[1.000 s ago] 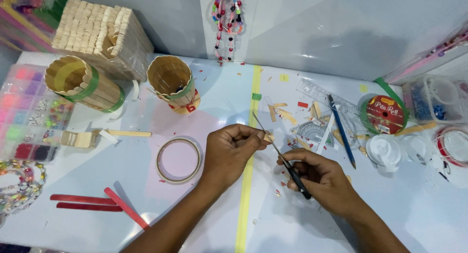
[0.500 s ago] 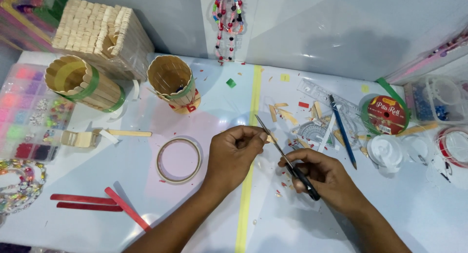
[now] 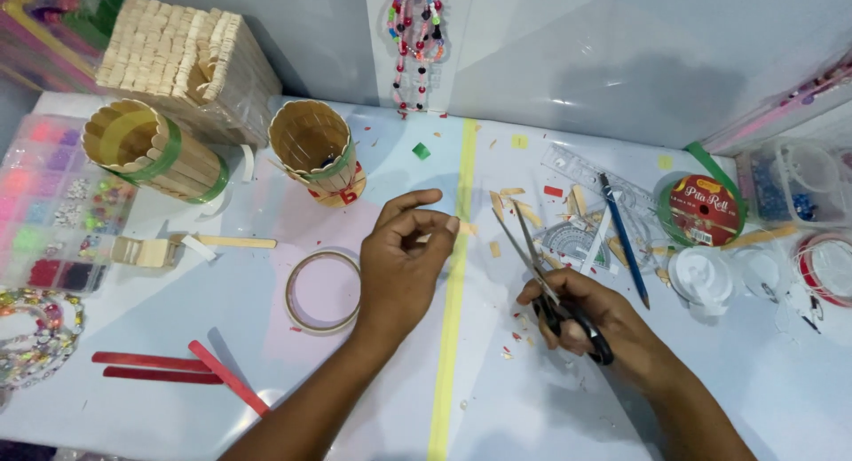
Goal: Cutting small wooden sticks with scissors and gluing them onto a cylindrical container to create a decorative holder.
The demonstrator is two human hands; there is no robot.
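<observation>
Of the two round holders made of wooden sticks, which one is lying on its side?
The left holder, with green bands around it, lies on its side by the bead box. The other holder, nearer the left hand, stands upright with its mouth up.

Single head view, steeply down, seemingly close
</observation>
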